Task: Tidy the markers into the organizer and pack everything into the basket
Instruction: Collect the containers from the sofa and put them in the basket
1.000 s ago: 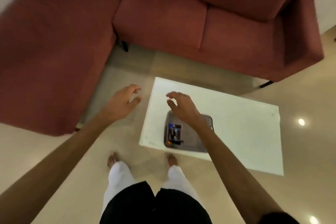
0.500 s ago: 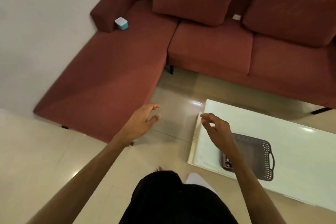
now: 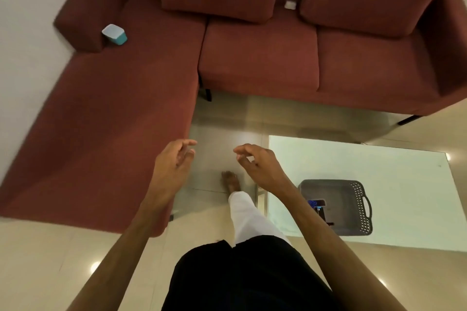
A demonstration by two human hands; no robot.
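The person stood over the tiled floor (image 3: 50, 255) with both arms stretched forward. The left hand (image 3: 171, 164) hung in the air with its fingers loosely bent and nothing in it; the right hand (image 3: 260, 164) was the same, fingers slack and curled a little, holding nothing. Both hovered above the floor, just off the near corner of the white table (image 3: 394, 171). The grey basket (image 3: 358, 207) sat on that table near its front edge, to the right of the right forearm, and the organizer (image 3: 316, 206) lay inside it at the left end, partly hidden by the arm; the markers were too small to make out. Behind stood a red sofa (image 3: 257, 58) with a small teal box (image 3: 114, 34) on it
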